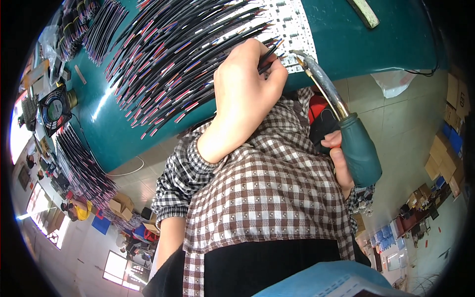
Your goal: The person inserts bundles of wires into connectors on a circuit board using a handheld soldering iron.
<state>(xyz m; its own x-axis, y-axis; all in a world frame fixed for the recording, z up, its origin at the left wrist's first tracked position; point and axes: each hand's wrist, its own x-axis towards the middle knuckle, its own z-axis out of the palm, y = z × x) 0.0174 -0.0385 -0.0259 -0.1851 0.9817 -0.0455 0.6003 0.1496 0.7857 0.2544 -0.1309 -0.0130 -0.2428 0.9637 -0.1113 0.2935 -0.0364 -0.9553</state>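
Note:
My left hand (245, 96) pinches a thin black wire (269, 53) and holds its end down on a white strip board (289, 22) lying on the teal table (346, 34). My right hand (340, 157) grips the teal handle of a soldering iron (358, 148). The iron's metal shaft curves up, and its tip (298, 58) sits at the board's edge just beside my left fingertips. A wide fan of black wires with red and blue ends (173, 54) covers the table to the left of my left hand. My checked shirt fills the middle of the view.
A small black fan (54, 106) stands at the table's left end, with further wire bundles (81, 171) below it and others (99, 27) above. A pale tool (363, 12) lies at the top right. Cardboard boxes (445, 148) sit on the tiled floor at right.

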